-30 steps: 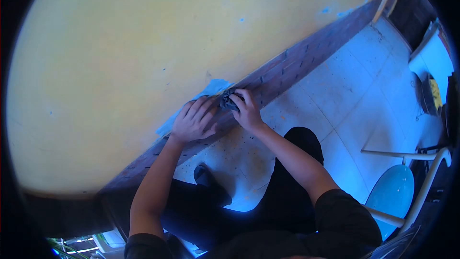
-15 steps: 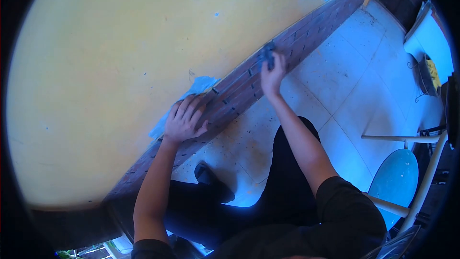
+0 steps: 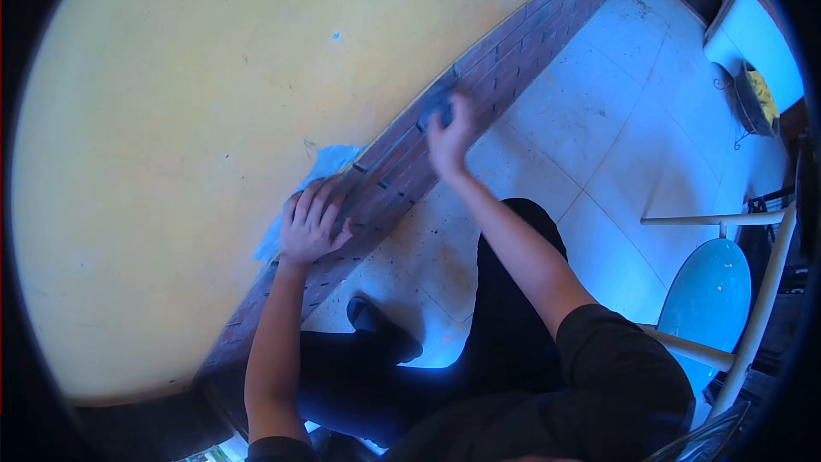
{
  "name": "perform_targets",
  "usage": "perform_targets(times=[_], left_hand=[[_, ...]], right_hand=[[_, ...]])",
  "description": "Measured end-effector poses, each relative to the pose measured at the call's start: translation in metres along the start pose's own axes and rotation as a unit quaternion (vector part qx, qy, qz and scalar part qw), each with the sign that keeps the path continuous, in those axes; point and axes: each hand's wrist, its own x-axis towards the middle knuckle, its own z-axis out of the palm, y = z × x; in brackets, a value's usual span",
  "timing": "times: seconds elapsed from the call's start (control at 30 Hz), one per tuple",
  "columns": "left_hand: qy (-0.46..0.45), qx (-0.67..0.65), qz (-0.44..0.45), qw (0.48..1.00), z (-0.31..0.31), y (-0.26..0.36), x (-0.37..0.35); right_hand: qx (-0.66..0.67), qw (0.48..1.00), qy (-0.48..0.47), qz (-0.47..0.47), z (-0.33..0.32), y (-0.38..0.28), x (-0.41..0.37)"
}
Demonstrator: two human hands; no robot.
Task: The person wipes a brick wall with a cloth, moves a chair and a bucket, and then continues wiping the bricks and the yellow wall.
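My left hand lies flat, fingers spread, on the dark brick band at the foot of a yellow wall, next to a patch of bare pale plaster. My right hand is further along the band, closed around a small dark pad or cloth pressed against the bricks; the hand is blurred by motion.
A pale tiled floor runs along the wall. My dark-trousered legs and a shoe are below. A chair with a round blue seat stands at the right. A white object sits at the top right.
My right hand left the spot beside my left hand and swept along the brick band with the dark pad. The left hand stays on the bricks. The view has shifted a little.
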Motion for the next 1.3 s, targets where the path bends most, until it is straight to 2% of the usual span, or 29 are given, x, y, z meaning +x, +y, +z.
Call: perform_targets(times=[0.03,0.1,0.2,0.27,0.3,0.4,0.5,0.6,0.7,0.73,0.8,0.87,0.97,1.03,1.1,1.2,1.3], left_hand=[[-0.003,0.000,-0.001,1.000,0.000,0.000,0.000],[-0.005,-0.002,-0.004,1.000,0.001,0.001,-0.001],[-0.009,0.000,-0.008,1.000,0.000,0.000,-0.003],[-0.008,-0.001,-0.007,1.000,0.000,0.002,0.001],[-0.006,-0.001,-0.006,1.000,-0.001,0.002,0.002],[-0.003,-0.004,-0.006,1.000,0.000,0.001,0.001],[0.004,-0.002,-0.009,1.000,0.001,0.001,-0.001],[0.010,0.004,-0.012,1.000,0.002,0.003,-0.001],[0.012,0.004,-0.015,1.000,0.004,0.003,0.001],[0.011,0.004,-0.017,1.000,0.003,0.004,0.000],[0.008,-0.001,-0.016,1.000,0.003,0.003,-0.001],[0.007,-0.004,-0.015,1.000,0.003,0.002,-0.001],[0.005,-0.006,-0.013,1.000,0.002,0.003,-0.001],[0.002,-0.007,-0.009,1.000,0.001,0.001,0.000],[0.010,-0.006,-0.008,1.000,0.003,0.001,-0.002],[0.016,-0.011,-0.002,1.000,0.003,0.001,-0.002],[0.012,-0.016,-0.001,1.000,0.005,0.000,-0.002]], right_hand=[[-0.008,0.996,0.049,0.069,-0.003,0.013,0.022],[-0.003,0.991,0.107,0.083,-0.008,0.047,0.050],[0.001,0.994,0.064,0.085,-0.001,0.049,0.028],[0.077,0.980,-0.018,0.182,0.000,0.027,-0.002],[0.106,0.976,-0.037,0.187,0.001,0.015,-0.019],[0.132,0.968,-0.111,0.183,0.015,0.003,-0.068],[0.167,0.957,-0.128,0.200,0.023,-0.013,-0.097],[0.102,0.976,-0.130,0.141,0.019,-0.021,-0.101],[0.056,0.991,-0.055,0.109,0.024,-0.012,-0.083],[0.041,0.992,0.001,0.116,0.036,0.012,-0.079],[0.066,0.987,-0.030,0.145,0.029,0.030,-0.048],[0.054,0.991,-0.025,0.121,0.021,0.035,-0.028],[0.046,0.991,0.040,0.118,0.015,0.069,0.001],[0.104,0.968,0.179,0.144,0.009,0.084,0.027],[0.150,0.941,0.256,0.161,-0.004,0.099,0.060],[0.232,0.907,0.228,0.267,-0.029,0.104,0.098],[0.029,0.974,0.182,0.136,-0.016,0.128,0.113]])
